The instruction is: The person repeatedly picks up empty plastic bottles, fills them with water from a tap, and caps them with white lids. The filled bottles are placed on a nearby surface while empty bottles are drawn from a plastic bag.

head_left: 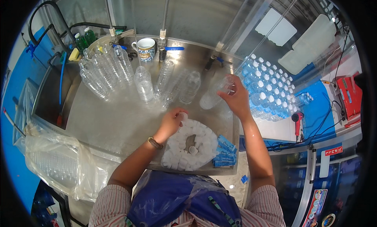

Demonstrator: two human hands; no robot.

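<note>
"What does your right grip have?"

"My right hand (238,96) curls around a clear plastic bottle (211,98), thumb on one side, fingers on the other, up near its neck. The bottle leans over the right end of the steel table (102,127). I can't tell whether its base touches the metal, and my fingers hide its mouth."

"And the left?"

"My left hand (169,125) has finger and thumb pressed together on what looks like a white bottle cap (183,116), just beyond the heap of white caps (175,150) at the table's near edge. Blue strips (224,154) lie right beside that heap."

"So which step is this, would you say?"

"Cap in one hand, bottle in the other, the two well apart: I'd judge I'm between picking up a cap and fitting it."

"What does the next move call for?"

"A steady, upright bottle, to my mind, with the cap brought over level so the thread doesn't cross. I'd squeeze lightly, since thin plastic dents."

"What else is around?"

"More clear bottles (98,76) at the table's far left, no caps that I can make out, and a block of white-capped bottles (271,85) past its right side."
</note>
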